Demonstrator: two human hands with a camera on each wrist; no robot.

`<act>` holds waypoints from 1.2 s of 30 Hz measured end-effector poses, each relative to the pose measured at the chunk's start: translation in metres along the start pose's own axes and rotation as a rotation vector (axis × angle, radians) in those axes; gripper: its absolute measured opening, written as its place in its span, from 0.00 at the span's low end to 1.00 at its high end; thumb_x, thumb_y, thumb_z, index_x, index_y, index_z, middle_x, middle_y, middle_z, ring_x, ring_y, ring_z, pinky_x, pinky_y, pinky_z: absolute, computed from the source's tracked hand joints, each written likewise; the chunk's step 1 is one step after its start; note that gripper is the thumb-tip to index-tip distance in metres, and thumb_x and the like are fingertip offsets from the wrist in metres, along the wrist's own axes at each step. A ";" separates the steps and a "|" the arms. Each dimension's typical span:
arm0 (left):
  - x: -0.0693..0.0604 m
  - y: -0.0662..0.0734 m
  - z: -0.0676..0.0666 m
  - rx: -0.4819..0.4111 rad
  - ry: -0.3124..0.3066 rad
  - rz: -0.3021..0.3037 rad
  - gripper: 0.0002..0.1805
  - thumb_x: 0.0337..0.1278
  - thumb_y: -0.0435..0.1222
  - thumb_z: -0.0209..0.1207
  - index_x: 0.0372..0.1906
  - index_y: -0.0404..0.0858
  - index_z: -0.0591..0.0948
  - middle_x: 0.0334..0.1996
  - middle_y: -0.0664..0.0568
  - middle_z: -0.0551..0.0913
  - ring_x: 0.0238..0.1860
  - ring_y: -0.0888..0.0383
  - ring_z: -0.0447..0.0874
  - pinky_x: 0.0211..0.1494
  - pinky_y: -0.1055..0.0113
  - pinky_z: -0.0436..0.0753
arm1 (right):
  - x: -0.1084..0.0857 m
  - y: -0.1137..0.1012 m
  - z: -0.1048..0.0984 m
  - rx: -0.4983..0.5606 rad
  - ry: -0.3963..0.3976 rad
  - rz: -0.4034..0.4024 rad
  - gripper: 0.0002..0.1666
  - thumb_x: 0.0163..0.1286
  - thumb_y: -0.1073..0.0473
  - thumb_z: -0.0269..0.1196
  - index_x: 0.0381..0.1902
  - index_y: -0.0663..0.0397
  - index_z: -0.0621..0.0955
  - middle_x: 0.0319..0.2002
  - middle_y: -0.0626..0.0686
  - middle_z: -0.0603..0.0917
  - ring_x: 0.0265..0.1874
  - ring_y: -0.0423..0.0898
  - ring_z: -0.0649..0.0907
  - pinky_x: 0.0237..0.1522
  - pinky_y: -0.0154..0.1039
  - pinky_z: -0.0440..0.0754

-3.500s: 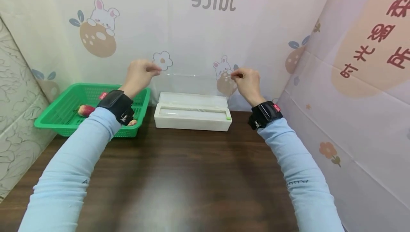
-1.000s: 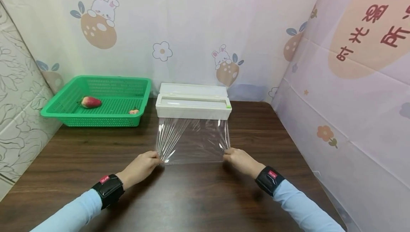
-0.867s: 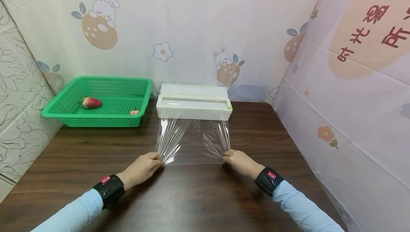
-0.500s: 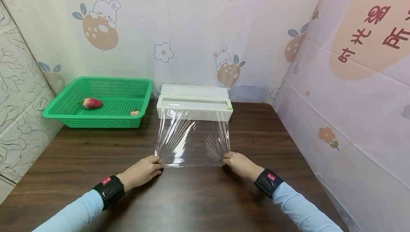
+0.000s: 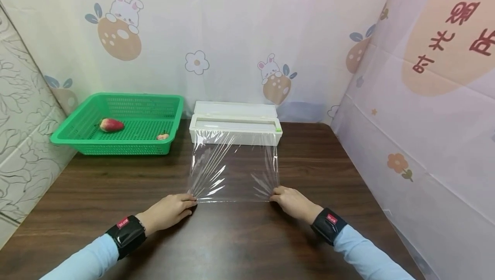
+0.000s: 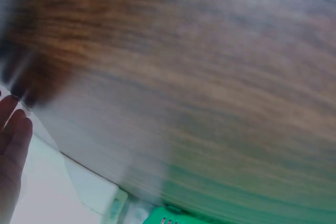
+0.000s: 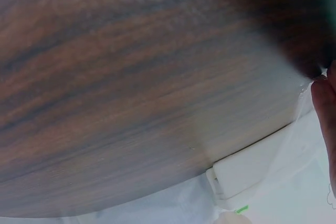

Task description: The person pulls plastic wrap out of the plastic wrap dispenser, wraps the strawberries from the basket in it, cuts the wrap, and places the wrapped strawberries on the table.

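Observation:
A sheet of clear plastic wrap [image 5: 236, 172] stretches forward over the table from a white wrap dispenser box [image 5: 236, 137] whose lid stands raised. At its near left corner my left hand [image 5: 170, 213] rests with fairly straight fingers [image 6: 16, 140] touching the film. My right hand [image 5: 294, 202] pinches the near right corner, and its fingers [image 7: 324, 103] show at the edge of the right wrist view. Creases fan out from both corners. The undersides of both hands are hidden in the head view.
A green plastic basket [image 5: 116, 147] stands at the back left, holding a red-and-white fruit-like item [image 5: 112, 125] and a small pinkish piece [image 5: 163, 136]. Printed cloth walls [image 5: 232, 26] enclose the back and sides of the dark wooden table [image 5: 239, 245].
Both hands came down from raised above the box, drawing the wrap's edge toward me onto the table. In the last half second, the left fingers straightened somewhat at their corner.

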State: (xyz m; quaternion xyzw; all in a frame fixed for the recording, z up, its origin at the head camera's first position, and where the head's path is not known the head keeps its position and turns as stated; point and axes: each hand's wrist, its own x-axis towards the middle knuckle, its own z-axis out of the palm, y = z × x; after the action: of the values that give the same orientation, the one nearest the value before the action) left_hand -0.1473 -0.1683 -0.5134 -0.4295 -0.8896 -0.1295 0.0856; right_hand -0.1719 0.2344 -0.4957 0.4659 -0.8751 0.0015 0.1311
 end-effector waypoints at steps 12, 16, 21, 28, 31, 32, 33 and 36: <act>-0.017 0.009 -0.006 0.022 -0.033 0.011 0.17 0.50 0.36 0.62 0.47 0.35 0.81 0.53 0.43 0.78 0.52 0.49 0.78 0.48 0.58 0.80 | -0.005 -0.002 -0.001 -0.010 0.027 0.018 0.06 0.54 0.64 0.66 0.30 0.50 0.85 0.29 0.45 0.76 0.31 0.39 0.78 0.27 0.32 0.79; -0.019 0.009 -0.007 0.005 -0.042 -0.015 0.16 0.51 0.37 0.62 0.47 0.36 0.82 0.54 0.45 0.78 0.52 0.51 0.79 0.48 0.58 0.80 | -0.005 -0.002 -0.001 0.003 0.012 0.038 0.05 0.55 0.65 0.65 0.30 0.50 0.85 0.29 0.45 0.77 0.32 0.40 0.78 0.31 0.33 0.79; -0.022 0.009 -0.007 -0.001 -0.057 -0.037 0.15 0.53 0.38 0.60 0.47 0.38 0.82 0.54 0.47 0.78 0.53 0.52 0.78 0.49 0.58 0.80 | -0.005 -0.002 -0.002 0.033 -0.043 0.074 0.04 0.56 0.62 0.65 0.31 0.50 0.85 0.30 0.44 0.77 0.32 0.39 0.78 0.31 0.33 0.79; -0.025 0.008 -0.009 -0.014 -0.040 -0.036 0.14 0.52 0.37 0.61 0.45 0.38 0.82 0.52 0.48 0.79 0.50 0.53 0.80 0.46 0.59 0.80 | -0.003 -0.002 -0.006 0.047 -0.062 0.100 0.04 0.56 0.60 0.66 0.31 0.49 0.85 0.31 0.43 0.77 0.31 0.38 0.78 0.31 0.33 0.79; -0.023 0.007 -0.010 -0.027 -0.023 -0.031 0.13 0.52 0.36 0.61 0.43 0.39 0.83 0.51 0.49 0.80 0.49 0.54 0.81 0.45 0.60 0.81 | -0.002 -0.002 -0.007 0.041 -0.068 0.104 0.04 0.56 0.59 0.66 0.31 0.49 0.85 0.31 0.43 0.78 0.30 0.38 0.78 0.30 0.34 0.79; -0.022 0.007 -0.011 -0.034 -0.018 -0.029 0.12 0.52 0.36 0.61 0.43 0.38 0.83 0.50 0.49 0.80 0.48 0.54 0.81 0.45 0.60 0.81 | -0.002 -0.003 -0.007 0.040 -0.066 0.101 0.03 0.56 0.59 0.66 0.30 0.49 0.85 0.31 0.43 0.78 0.30 0.38 0.78 0.30 0.34 0.79; -0.021 0.007 -0.011 -0.040 -0.013 -0.027 0.12 0.52 0.36 0.61 0.42 0.39 0.83 0.50 0.49 0.80 0.47 0.54 0.81 0.45 0.60 0.81 | -0.003 -0.003 -0.006 0.038 -0.061 0.096 0.03 0.56 0.59 0.66 0.30 0.49 0.85 0.31 0.43 0.78 0.30 0.38 0.78 0.30 0.34 0.79; -0.019 0.005 -0.016 -0.070 -0.001 -0.034 0.11 0.52 0.35 0.61 0.41 0.39 0.83 0.47 0.51 0.81 0.45 0.56 0.82 0.44 0.61 0.81 | -0.003 -0.006 -0.005 0.042 -0.030 0.078 0.03 0.55 0.59 0.66 0.30 0.49 0.84 0.31 0.43 0.78 0.30 0.38 0.78 0.30 0.35 0.79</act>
State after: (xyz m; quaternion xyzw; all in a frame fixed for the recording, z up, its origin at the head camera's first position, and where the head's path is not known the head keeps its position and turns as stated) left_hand -0.1304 -0.1843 -0.5024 -0.4172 -0.8917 -0.1620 0.0680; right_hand -0.1644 0.2344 -0.4922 0.4338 -0.8943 0.0179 0.1083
